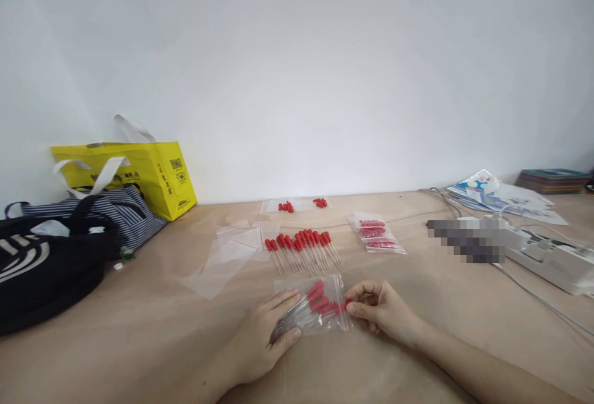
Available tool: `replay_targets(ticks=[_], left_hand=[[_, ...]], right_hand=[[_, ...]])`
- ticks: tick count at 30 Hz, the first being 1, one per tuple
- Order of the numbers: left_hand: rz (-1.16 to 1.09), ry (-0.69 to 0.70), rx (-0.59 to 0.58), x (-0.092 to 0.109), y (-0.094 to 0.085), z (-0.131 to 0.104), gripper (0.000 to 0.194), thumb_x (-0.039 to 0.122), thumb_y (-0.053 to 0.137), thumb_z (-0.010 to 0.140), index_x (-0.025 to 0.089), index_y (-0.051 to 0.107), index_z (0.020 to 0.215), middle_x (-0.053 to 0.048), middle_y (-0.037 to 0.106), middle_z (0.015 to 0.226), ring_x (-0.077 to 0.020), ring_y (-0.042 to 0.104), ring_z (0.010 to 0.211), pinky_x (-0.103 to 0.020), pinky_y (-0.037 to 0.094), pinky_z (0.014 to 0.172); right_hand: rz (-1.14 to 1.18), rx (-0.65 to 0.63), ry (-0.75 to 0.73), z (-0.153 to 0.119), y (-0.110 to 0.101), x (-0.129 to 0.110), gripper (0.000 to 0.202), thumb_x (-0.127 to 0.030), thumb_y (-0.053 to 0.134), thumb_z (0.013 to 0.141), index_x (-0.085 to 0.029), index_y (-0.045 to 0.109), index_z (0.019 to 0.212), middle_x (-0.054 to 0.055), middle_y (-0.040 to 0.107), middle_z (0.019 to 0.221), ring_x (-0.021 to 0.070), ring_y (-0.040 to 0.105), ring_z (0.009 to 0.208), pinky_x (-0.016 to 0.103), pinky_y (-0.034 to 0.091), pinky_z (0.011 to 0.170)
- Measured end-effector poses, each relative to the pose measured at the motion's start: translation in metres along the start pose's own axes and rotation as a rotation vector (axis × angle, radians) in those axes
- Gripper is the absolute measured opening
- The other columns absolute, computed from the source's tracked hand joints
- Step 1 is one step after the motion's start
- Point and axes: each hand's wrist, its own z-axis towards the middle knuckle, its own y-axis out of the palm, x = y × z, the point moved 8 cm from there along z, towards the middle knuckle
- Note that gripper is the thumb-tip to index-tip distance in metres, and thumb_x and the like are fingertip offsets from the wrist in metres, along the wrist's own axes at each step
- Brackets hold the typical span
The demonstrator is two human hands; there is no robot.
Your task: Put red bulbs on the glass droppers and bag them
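A clear zip bag (304, 322) lies at the front of the table with several red-bulbed droppers (320, 299) inside, their tubes toward the left. Flat across the bag's left end rests my left hand (262, 336), fingers stretched out and thumb apart. At the bag's right, red-edged mouth, my right hand (383, 314) pinches the red bulb of one dropper (347, 305); its tube points into the bag. Just behind, a row of loose droppers (304, 249) lies with bulbs toward the wall.
Flat clear bags (227, 258) lie left of the row. A filled bag of red-bulbed items (378, 234) sits right of it; another bag with red bulbs (301, 206) lies by the wall. Cloth bags (134, 212), a yellow bag (171, 175) and a power strip (552, 262) flank the table.
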Motion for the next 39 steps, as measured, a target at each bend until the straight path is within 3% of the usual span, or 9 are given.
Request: replay_targets(ticks=[7, 13, 20, 26, 33, 37, 39], left_hand=[[0.0, -0.002, 0.008, -0.003, 0.001, 0.0, 0.048, 0.04, 0.045, 0.081, 0.028, 0.037, 0.126, -0.002, 0.042, 0.13, -0.0221, 0.038, 0.118, -0.041, 0.031, 0.099], [-0.004, 0.008, 0.009, -0.001, 0.0, 0.0, 0.048, 0.039, 0.045, 0.081, 0.028, 0.037, 0.126, -0.002, 0.042, 0.13, -0.022, 0.039, 0.118, -0.041, 0.032, 0.099], [0.001, 0.001, -0.005, -0.001, 0.001, -0.002, 0.048, 0.04, 0.042, 0.082, 0.029, 0.033, 0.128, -0.002, 0.041, 0.131, -0.0222, 0.037, 0.119, -0.042, 0.031, 0.099], [0.008, 0.003, -0.04, -0.002, 0.005, -0.001, 0.05, 0.04, 0.041, 0.083, 0.027, 0.029, 0.13, -0.003, 0.038, 0.133, -0.0219, 0.034, 0.121, -0.043, 0.028, 0.101], [0.008, 0.0, -0.022, -0.002, 0.003, -0.001, 0.05, 0.039, 0.043, 0.082, 0.027, 0.031, 0.129, -0.004, 0.038, 0.132, -0.0226, 0.034, 0.121, -0.044, 0.029, 0.1], [0.022, 0.024, -0.034, 0.0, -0.001, -0.001, 0.049, 0.035, 0.044, 0.082, 0.026, 0.032, 0.129, -0.004, 0.038, 0.132, -0.0232, 0.035, 0.12, -0.043, 0.031, 0.099], [0.045, 0.029, -0.059, 0.001, -0.005, -0.001, 0.047, 0.033, 0.043, 0.083, 0.026, 0.034, 0.128, -0.004, 0.04, 0.131, -0.0228, 0.037, 0.119, -0.043, 0.033, 0.098]], right_hand=[[-0.087, -0.206, 0.02, 0.011, 0.018, -0.005, 0.02, -0.029, 0.069, 0.055, -0.016, 0.061, 0.068, -0.004, 0.056, 0.053, 0.0033, 0.038, 0.037, 0.013, 0.024, 0.031], [-0.113, -0.225, 0.0, 0.021, 0.026, -0.005, 0.021, -0.023, 0.071, 0.051, -0.016, 0.059, 0.066, -0.006, 0.055, 0.052, 0.0043, 0.042, 0.041, 0.014, 0.03, 0.037], [-0.32, -0.212, -0.201, 0.012, 0.03, -0.021, 0.013, -0.03, 0.064, 0.064, -0.018, 0.067, 0.064, -0.005, 0.05, 0.051, 0.0058, 0.04, 0.046, 0.017, 0.031, 0.044], [-0.17, -0.314, -0.358, 0.003, 0.045, -0.039, 0.016, -0.037, 0.064, 0.064, -0.022, 0.069, 0.064, 0.001, 0.062, 0.074, 0.0137, 0.056, 0.071, 0.022, 0.042, 0.064], [-0.397, -0.069, -0.297, 0.015, 0.037, -0.023, 0.013, -0.029, 0.065, 0.063, -0.018, 0.064, 0.056, -0.001, 0.059, 0.061, 0.0097, 0.051, 0.055, 0.02, 0.038, 0.052], [-0.422, -0.13, -0.322, 0.016, 0.033, -0.025, 0.014, -0.023, 0.063, 0.063, -0.015, 0.056, 0.054, -0.004, 0.049, 0.053, 0.0064, 0.042, 0.048, 0.018, 0.032, 0.046], [-0.453, -0.09, -0.34, 0.017, 0.02, -0.029, 0.007, -0.019, 0.061, 0.064, -0.015, 0.056, 0.061, -0.005, 0.045, 0.053, 0.0061, 0.039, 0.048, 0.017, 0.031, 0.045]])
